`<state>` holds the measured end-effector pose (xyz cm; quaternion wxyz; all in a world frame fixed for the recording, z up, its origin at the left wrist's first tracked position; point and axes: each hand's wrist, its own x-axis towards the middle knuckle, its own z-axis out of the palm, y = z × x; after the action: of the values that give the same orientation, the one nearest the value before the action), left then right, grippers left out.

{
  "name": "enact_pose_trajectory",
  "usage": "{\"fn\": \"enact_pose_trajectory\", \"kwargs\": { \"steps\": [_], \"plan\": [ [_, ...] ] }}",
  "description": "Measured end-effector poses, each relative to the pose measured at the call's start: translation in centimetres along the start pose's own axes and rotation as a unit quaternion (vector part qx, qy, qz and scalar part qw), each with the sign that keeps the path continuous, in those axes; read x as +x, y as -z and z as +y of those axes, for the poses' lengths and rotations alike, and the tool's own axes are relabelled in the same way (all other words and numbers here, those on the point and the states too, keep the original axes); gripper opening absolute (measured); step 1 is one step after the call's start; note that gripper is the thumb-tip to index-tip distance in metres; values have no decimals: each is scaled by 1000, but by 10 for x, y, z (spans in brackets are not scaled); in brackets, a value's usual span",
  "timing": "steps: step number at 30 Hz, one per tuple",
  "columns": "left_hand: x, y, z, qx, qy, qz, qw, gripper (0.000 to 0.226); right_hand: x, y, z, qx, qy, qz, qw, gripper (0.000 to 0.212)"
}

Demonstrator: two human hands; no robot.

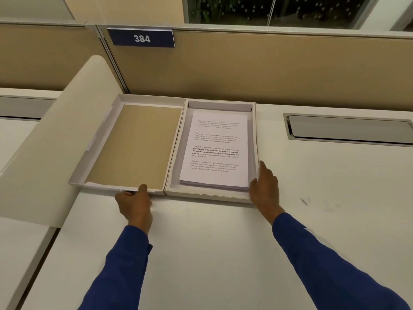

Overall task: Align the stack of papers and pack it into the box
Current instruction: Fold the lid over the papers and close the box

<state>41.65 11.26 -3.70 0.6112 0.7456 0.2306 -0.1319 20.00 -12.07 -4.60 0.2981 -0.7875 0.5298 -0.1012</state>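
A white stack of printed papers (pixel 216 151) lies flat inside the shallow white box (pixel 254 135) on the desk. The box's lid (pixel 134 144), with a tan lining, lies open flat to the left of the box. My left hand (pixel 135 203) grips the near edge of the lid, thumb on top. My right hand (pixel 264 186) rests against the box's near right corner, fingers along the right wall, beside the stack's corner.
A tan partition with a blue "384" sign (pixel 142 38) stands behind the box. A curved white divider (pixel 55 139) rises at the left. A metal cable hatch (pixel 348 128) is set into the desk at the right. White desk surface (pixel 201 242) lies in front.
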Motion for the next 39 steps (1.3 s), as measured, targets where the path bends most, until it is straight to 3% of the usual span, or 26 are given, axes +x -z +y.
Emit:
{"fn": "enact_pose_trajectory", "kwargs": {
  "steps": [6, 9, 11, 15, 20, 25, 30, 33, 36, 39],
  "plan": [
    [-3, -7, 5, -142, 32, 4, 989, 31, -2, 0, 5, 5, -2, -4, 1000, 65],
    [-4, -4, 7, -242, 67, -36, 967, 55, -5, 1, 7, 10, -4, -6, 1000, 65],
    [-8, -2, 7, -269, 55, -66, 959, 55, -7, 2, 10, 14, -2, -8, 1000, 64],
    [-19, -2, 9, -243, -40, -65, 967, 55, -13, 3, 13, 12, 1, -10, 1000, 65],
    [-42, -4, 11, -125, -240, -60, 961, 67, -18, 5, 14, 36, -1, -13, 999, 65],
    [-55, -5, 10, 65, -468, -64, 879, 67, -21, 7, 15, 40, 10, -10, 999, 65],
    [-62, -10, -3, 192, -583, -100, 783, 65, -22, 14, 13, 101, -5, -22, 995, 62],
    [-63, -16, -12, 236, -637, -86, 729, 63, -23, 27, 9, 162, -1, 28, 986, 53],
    [-64, -23, -23, 266, -713, -83, 643, 44, -24, 38, 3, 318, -32, 70, 945, 23],
    [-63, -28, -34, 294, -725, -82, 618, 46, -20, 53, -7, 484, -139, 24, 864, 42]
  ]
}}
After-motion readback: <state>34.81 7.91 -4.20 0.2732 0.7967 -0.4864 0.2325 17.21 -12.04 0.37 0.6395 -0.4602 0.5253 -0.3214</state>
